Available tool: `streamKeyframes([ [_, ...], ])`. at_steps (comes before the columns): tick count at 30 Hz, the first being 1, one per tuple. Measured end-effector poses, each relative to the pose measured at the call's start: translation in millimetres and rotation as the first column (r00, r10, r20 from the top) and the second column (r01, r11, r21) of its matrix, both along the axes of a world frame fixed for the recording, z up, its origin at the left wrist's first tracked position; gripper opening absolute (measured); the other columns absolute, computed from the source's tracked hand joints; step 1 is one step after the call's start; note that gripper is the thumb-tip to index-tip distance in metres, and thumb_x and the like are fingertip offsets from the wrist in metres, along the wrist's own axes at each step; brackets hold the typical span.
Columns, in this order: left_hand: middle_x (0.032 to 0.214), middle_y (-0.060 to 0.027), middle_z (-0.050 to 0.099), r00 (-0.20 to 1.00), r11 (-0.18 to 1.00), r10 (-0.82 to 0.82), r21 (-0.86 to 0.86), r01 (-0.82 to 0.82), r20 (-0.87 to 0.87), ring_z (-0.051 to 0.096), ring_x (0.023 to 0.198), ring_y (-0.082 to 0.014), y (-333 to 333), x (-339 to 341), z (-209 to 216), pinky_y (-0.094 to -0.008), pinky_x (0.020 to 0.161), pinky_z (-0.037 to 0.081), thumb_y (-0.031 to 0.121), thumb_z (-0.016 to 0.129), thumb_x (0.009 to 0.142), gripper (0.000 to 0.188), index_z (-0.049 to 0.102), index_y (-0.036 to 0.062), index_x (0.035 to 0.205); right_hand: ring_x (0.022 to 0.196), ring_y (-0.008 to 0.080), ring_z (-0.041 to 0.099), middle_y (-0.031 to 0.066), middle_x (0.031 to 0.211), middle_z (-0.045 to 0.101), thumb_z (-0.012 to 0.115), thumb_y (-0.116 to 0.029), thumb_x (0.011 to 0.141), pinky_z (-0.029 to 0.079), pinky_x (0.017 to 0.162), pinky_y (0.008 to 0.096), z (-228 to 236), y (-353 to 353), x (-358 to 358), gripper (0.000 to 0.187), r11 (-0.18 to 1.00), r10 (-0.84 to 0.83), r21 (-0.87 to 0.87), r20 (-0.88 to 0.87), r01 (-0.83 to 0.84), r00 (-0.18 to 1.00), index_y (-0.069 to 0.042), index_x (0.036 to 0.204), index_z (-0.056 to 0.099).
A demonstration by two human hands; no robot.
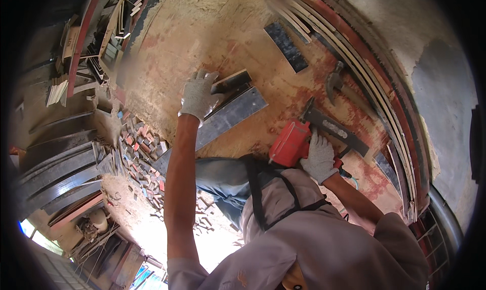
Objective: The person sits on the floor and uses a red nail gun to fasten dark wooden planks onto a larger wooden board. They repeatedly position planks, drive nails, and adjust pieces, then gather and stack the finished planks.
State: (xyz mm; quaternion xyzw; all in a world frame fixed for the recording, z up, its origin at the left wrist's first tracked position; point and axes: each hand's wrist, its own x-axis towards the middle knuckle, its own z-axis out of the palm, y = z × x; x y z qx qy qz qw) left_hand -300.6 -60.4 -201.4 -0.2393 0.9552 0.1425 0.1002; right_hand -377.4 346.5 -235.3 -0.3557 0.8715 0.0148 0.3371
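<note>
My left hand (pixel 198 95), in a pale work glove, is stretched over the wooden work surface with its fingers apart. Its inner side meets the end of a short dark board (pixel 234 81); whether it presses on that board I cannot tell. Just below lies a longer grey-black board (pixel 233 112), slanting down toward my knee. My right hand (pixel 319 157), gloved too, is wrapped round the handle of a red nail gun (pixel 290 143). The gun's dark magazine (pixel 336 130) slants down to the right, and its nose lies near the surface, beyond my hand.
A claw hammer (pixel 339 82) lies right of the gun, and a dark plank (pixel 286 46) farther off. Long curved strips (pixel 364 62) line the right edge. Small wood offcuts (pixel 144 150) are heaped at left, near stacked boards (pixel 63 166). A thin hose (pixel 353 181) trails by my right wrist.
</note>
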Motion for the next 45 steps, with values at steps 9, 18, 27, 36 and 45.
streamKeyframes([
  [9,0.099,-0.0100,0.071,0.854,0.990,0.139,0.085,-0.111,-0.502,0.069,0.089,-0.0311,43,38,25,-0.0401,0.075,0.057,0.007,0.074,0.089,0.020,0.076,0.0086,0.109,0.114,0.0362,0.058,0.0215,0.120,0.060,0.084,-0.035,0.065,0.046,0.098,0.0462,-9,9,5,0.114,0.995,0.006,-0.096,-0.083,-0.014,0.997,0.008,0.154,0.029],
  [18,0.127,-0.0123,0.066,0.898,0.984,0.152,-0.023,-0.177,-0.412,0.060,0.120,-0.0351,101,62,10,-0.0503,0.103,0.048,0.015,0.079,0.086,0.041,0.073,0.0117,0.127,0.117,0.0403,0.057,0.0255,0.124,0.059,0.082,-0.027,0.064,0.044,0.104,0.0479,-3,3,2,0.114,0.997,-0.026,-0.079,-0.038,0.023,0.999,0.008,0.156,0.025],
  [27,0.150,-0.0169,0.058,0.889,0.986,0.164,0.063,-0.151,-0.428,0.049,0.144,-0.0379,111,69,-21,-0.0553,0.124,0.031,0.036,0.087,0.072,0.080,0.062,0.0067,0.142,0.112,0.0397,0.060,0.0239,0.121,0.060,0.081,-0.026,0.065,0.049,0.096,0.0477,-3,0,3,0.117,0.996,-0.018,-0.084,-0.053,0.013,0.998,0.010,0.158,0.020],
  [36,0.152,-0.0172,0.056,0.919,0.981,0.195,0.054,-0.187,-0.344,0.047,0.145,-0.0380,117,64,-17,-0.0550,0.125,0.028,0.027,0.087,0.074,0.079,0.059,0.0072,0.145,0.121,0.0434,0.063,0.0350,0.137,0.057,0.076,-0.015,0.069,0.053,0.099,0.0451,1,-2,8,0.117,0.978,-0.179,-0.077,0.151,0.192,0.972,0.012,0.159,0.006],
  [45,0.152,-0.0160,0.056,0.925,0.977,0.210,0.041,-0.208,-0.317,0.048,0.144,-0.0377,119,63,-19,-0.0565,0.124,0.030,0.019,0.089,0.071,0.082,0.057,0.0076,0.146,0.105,0.0494,0.067,0.0353,0.122,0.064,0.074,-0.014,0.071,0.055,0.088,0.0518,35,-13,-10,0.114,0.956,-0.258,-0.059,0.296,0.287,0.920,0.005,0.162,0.008],
])
